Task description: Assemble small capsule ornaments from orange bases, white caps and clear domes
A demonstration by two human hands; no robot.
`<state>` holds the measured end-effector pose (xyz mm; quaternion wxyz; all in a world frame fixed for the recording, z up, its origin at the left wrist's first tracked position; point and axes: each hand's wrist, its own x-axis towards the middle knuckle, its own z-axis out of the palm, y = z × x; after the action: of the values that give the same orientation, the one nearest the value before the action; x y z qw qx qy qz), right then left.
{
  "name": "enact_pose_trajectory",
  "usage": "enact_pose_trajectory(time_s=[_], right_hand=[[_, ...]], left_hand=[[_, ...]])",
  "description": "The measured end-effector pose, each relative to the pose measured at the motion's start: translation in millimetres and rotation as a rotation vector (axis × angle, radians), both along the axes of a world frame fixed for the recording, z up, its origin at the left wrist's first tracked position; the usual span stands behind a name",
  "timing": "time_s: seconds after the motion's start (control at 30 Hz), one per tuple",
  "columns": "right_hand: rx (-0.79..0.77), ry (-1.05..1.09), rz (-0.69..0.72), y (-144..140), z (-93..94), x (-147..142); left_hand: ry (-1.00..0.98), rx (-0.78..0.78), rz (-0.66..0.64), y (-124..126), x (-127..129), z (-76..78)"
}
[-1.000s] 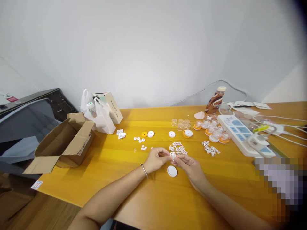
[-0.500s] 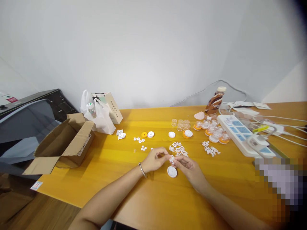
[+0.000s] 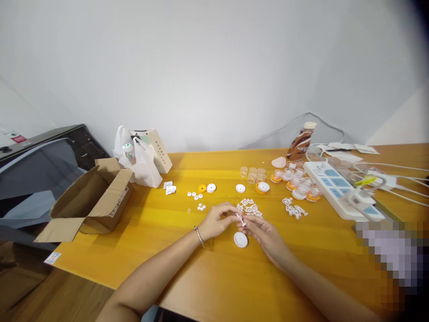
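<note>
My left hand (image 3: 216, 221) and my right hand (image 3: 263, 231) meet fingertip to fingertip over the yellow table (image 3: 187, 264), both pinching one small white plastic lattice piece (image 3: 240, 218). A white round cap (image 3: 240, 239) lies on the table just below it, close to my right hand's thumb. Right behind the hands lies a pile of similar white lattice pieces (image 3: 250, 207). A metal bracelet sits on my left wrist.
An open cardboard box (image 3: 92, 201) stands at the left edge, a white plastic bag (image 3: 142, 163) and a carton behind it. Small white discs (image 3: 197, 201), a yellow ring (image 3: 201, 188), clear cups with orange bases (image 3: 296, 181), a bottle (image 3: 301, 141) and a power strip (image 3: 342, 190) lie farther back and right.
The hands have sunk slightly toward the table, and the lattice piece between the fingertips has turned from face-on to edge-on. Nothing else has moved.
</note>
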<state>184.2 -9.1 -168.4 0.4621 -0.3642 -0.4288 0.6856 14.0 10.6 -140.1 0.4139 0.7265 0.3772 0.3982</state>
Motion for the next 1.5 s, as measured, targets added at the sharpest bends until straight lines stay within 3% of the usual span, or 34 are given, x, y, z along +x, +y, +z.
enact_pose_trajectory(time_s=[0.13, 0.27, 0.4, 0.53, 0.73, 1.13, 1.5], right_hand=[[0.068, -0.099, -0.057, -1, -1.0, -2], [0.079, -0.124, -0.073, -1, -0.4, -2], [-0.017, -0.013, -0.231, 1, 0.2, 0], [-0.076, 0.091, -0.334, 3, -0.5, 1], [-0.112, 0.145, -0.317, 4, -1.5, 2], [-0.070, 0.103, -0.313, 3, -0.4, 3], [-0.075, 0.080, -0.262, 0, 2.0, 3]], left_hand=[[0.094, 0.008, 0.124, -2, 3, 0.2], [0.157, 0.054, 0.120, -4, 4, -0.3], [0.275, 0.229, 0.169, 4, 2, -6.9], [0.556, 0.433, 0.118, 15, 2, -21.2], [0.723, 0.440, 0.053, 20, 7, -39.2], [0.455, 0.262, 0.165, 18, 6, -31.3], [-0.098, -0.145, 0.190, 17, -8, -21.4]])
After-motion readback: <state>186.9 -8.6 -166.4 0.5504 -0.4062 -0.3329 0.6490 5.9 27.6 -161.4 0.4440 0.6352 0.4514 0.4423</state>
